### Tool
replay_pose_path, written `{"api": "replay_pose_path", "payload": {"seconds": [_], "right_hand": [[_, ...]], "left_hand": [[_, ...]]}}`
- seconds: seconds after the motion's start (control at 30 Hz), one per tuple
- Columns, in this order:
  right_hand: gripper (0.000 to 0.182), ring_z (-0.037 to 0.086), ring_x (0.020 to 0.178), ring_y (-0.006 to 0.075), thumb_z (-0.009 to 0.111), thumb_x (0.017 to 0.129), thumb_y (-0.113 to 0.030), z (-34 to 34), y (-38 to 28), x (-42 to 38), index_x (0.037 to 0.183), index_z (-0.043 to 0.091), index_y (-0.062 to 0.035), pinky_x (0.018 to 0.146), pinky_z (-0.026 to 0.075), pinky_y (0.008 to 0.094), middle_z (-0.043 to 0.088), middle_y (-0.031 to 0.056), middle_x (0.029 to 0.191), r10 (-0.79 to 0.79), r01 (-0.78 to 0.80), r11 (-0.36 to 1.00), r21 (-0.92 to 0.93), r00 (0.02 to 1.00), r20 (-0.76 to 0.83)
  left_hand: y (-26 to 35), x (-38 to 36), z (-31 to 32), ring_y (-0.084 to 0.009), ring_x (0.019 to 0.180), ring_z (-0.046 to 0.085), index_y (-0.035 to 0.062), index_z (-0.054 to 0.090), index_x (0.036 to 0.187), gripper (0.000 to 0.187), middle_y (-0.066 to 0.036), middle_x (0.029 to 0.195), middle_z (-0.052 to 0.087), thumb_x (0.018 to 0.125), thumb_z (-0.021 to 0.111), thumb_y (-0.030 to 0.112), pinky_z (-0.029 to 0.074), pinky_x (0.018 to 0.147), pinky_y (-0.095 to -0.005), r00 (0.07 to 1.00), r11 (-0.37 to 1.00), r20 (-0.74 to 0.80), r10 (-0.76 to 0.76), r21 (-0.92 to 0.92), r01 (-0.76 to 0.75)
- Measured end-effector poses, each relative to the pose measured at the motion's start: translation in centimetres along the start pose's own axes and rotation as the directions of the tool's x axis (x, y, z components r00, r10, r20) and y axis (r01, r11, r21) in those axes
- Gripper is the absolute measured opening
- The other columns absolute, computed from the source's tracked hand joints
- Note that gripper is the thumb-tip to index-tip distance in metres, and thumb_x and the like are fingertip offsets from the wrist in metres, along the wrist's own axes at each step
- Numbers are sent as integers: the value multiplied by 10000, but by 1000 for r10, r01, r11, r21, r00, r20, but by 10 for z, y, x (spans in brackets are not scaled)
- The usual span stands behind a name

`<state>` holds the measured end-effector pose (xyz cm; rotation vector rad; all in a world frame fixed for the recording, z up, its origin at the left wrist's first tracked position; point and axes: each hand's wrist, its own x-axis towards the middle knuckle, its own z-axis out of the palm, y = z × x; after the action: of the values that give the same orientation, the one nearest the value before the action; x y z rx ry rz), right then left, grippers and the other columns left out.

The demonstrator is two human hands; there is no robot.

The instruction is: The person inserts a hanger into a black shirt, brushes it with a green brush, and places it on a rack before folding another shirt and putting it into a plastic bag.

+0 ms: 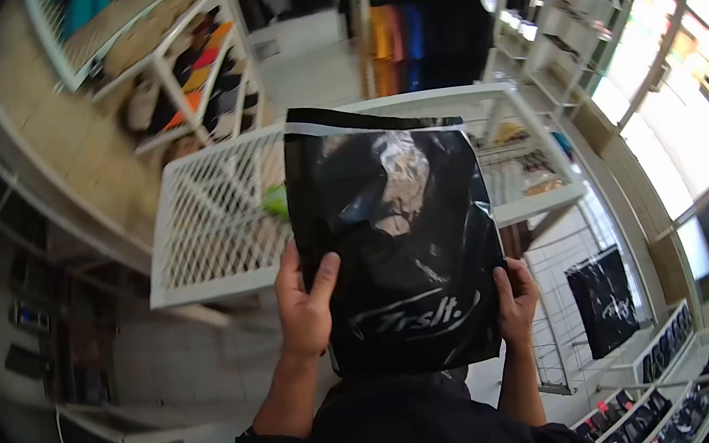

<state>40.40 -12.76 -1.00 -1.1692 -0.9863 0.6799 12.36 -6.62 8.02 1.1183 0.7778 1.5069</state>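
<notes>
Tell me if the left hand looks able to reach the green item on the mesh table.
Probably not while the left hand grips the black bag, which also partly hides the green item. If it let go, the way over the mesh table looks open.

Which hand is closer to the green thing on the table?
The left hand, just below the green thing in view; the right hand is across the black bag.

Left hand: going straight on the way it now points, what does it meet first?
Left hand, carrying the glossy black plastic bag, would probably meet the white mesh-topped table; depth is unclear.
</notes>
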Motion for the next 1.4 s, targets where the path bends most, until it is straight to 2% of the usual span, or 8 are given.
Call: {"api": "replay_pose_path", "payload": {"seconds": [0.23, 0.43, 0.6, 0.7, 0.77, 0.97, 1.1, 1.4], "right_hand": [[209, 653, 802, 95, 693, 1002, -122, 185, -13, 2, 1133, 688, 41, 712, 510, 270, 730, 64, 868, 55, -24, 996, -92, 931, 361], [298, 701, 712, 352, 716, 947, -224, 310, -22, 62, 1106, 709, 27, 707, 547, 407, 736, 196, 849, -145, 294, 925, -239, 857, 494], [277, 675, 972, 383, 720, 893, -174, 315, 4, 78, 1130, 727, -33, 878, 532, 451, 719, 205, 1028, -213, 504, 721, -477, 815, 539], [399, 560, 1241, 402, 743, 842, -175, 298, 14, 81, 1234, 712, -105, 1025, 464, 451, 649, 198, 1241, -275, 618, 572, -539, 764, 584], [465, 581, 1191, 398, 752, 832, -178, 287, 25, 80, 1291, 690, -140, 1008, 454, 481, 642, 187, 1237, -344, 688, 452, -567, 721, 601], [458, 576, 1183, 375, 768, 869, -195, 246, 26, 75, 1315, 680, -135, 1017, 438, 467, 616, 189, 1248, -309, 587, 597, -547, 797, 519], [482, 574, 1157, 382, 794, 837, -136, 174, 16, 73, 1304, 684, -87, 1027, 438, 484, 614, 185, 1206, -307, 386, 667, -637, 922, 238], [449, 572, 1146, 375, 769, 850, -205, 3, 18, 157, 1279, 688, -100, 1020, 442, 491, 617, 164, 1184, -398, 201, 466, -861, 917, -1]], "left_hand": [[49, 16, -176, -167, 1204, 608, 0, 517, 1458, 452, -73, 1350, 637, 1029, 633, 83, 475, 1047, -308, 923, 987, -380, 63, 159, -2], [60, 117, -293, -164, 1024, 651, -41, 609, 1277, 337, -73, 1172, 697, 1031, 652, 186, 513, 937, -322, 948, 925, -280, 150, 379, -34], [-8, 137, -340, -484, 1390, 477, -59, 396, 1514, 880, -381, 1460, 486, 899, 754, 458, 386, 1165, -441, 982, 265, -150, 117, 957, 115], [-11, 91, -286, -460, 1489, 348, 51, 503, 1496, 686, -302, 1562, 415, 939, 716, 391, 271, 1216, -581, 985, 18, -151, 82, 989, 150], [-12, 64, -251, -433, 1510, 321, 90, 578, 1439, 546, -255, 1551, 445, 967, 681, 345, 232, 1217, -630, 989, 86, -64, 136, 995, 53], [-20, 24, -154, -398, 1428, 437, 78, 679, 1312, 415, -177, 1416, 574, 949, 720, 276, 242, 1219, -603, 966, 199, 140, 219, 963, -184], [-34, 14, -104, -391, 1397, 475, 67, 697, 1274, 401, -168, 1349, 622, 920, 755, 246, 288, 1199, -601, 948, 353, 271, 166, 881, -313], [-75, 34, 13, -412, 1291, 563, 24, 708, 1240, 359, -181, 1253, 687, 915, 762, 168, 440, 1101, -507, 903, 485, 420, 92, 773, -409]]}}
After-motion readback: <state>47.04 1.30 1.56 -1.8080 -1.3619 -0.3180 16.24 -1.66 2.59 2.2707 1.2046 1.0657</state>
